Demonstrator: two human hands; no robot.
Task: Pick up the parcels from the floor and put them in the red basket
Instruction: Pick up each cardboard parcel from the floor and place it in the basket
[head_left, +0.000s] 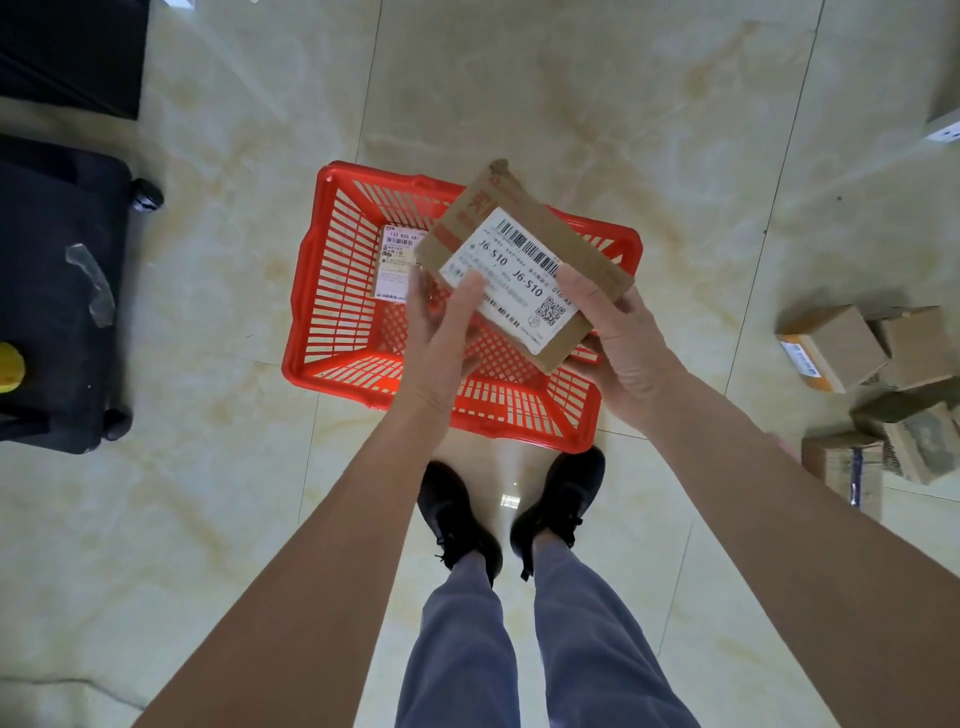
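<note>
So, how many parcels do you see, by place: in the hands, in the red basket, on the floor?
Held parcel, in left hand and right hand: 1
Labelled parcel in red basket: 1
Floor parcels, pile at right: 4 that show
Total: 6

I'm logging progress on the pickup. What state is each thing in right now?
Cardboard parcel: held over the basket by both hands, label up.
Red basket: on the floor, one labelled parcel inside.
Left hand: gripping the parcel.
Right hand: gripping the parcel.
Floor parcels: not yet picked up.
</note>
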